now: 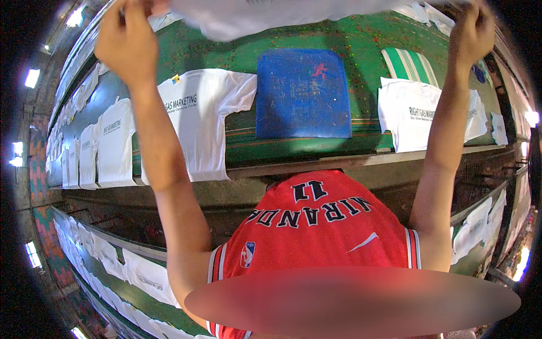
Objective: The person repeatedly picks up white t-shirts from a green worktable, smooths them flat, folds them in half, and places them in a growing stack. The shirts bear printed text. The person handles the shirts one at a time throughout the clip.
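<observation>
1. The left hand (127,42) and the right hand (471,34) are both raised to the far edge of the view, each with its fingers closed on an edge of a white garment (271,17) stretched between them.
2. The garment hangs above the long green table (361,42), over the blue board (303,93) that lies flat at the middle of it.
3. In my judgement, the work in hand is spreading this garment; to do it well, keep both grips level and the cloth taut so that it comes down without folds, centred over the board.
4. A sagging middle could crease against the board, so an even pull from both sides looks wise.
5. On the left of the board lies a white T-shirt (200,118) with dark lettering and a small coloured mark near its collar; more white shirts (116,144) run in a row further left.
6. On the right lies another white T-shirt (409,116) with dark print, and just beyond it a green and white striped cloth (409,65).
7. The blue board carries a small red figure near its far right corner.
8. A nearer, lower table (107,265) on the left also holds a row of white shirts.
9. The person wears a red jersey (322,226) with dark lettering.
</observation>
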Demonstrator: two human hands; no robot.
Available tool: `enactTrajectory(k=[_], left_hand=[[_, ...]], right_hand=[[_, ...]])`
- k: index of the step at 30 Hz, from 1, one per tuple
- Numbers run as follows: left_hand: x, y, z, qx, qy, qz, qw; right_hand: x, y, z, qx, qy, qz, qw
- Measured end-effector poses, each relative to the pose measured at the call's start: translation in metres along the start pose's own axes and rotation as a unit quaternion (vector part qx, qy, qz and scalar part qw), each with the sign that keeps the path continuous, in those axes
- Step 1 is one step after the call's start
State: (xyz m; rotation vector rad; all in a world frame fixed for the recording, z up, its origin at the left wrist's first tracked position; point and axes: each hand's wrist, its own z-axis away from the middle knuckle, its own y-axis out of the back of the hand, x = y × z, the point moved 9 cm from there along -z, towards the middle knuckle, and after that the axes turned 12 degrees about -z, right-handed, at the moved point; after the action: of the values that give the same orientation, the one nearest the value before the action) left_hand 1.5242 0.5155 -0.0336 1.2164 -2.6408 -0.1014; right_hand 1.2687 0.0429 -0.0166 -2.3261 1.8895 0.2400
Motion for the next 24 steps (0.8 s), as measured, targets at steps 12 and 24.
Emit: enactTrajectory(k=[12,24], left_hand=[[0.007,0.127,0.204,-0.314,0.130,0.230,0.912],[-0.065,-0.152,0.298,-0.451,0.174,0.148,0.863]], right_hand=[[-0.098,0.153,0.216,-0.038,-0.146,-0.024,0.988],[0.069,-0.069,0.294,-0.303,-0.261,-0.013,0.917]])
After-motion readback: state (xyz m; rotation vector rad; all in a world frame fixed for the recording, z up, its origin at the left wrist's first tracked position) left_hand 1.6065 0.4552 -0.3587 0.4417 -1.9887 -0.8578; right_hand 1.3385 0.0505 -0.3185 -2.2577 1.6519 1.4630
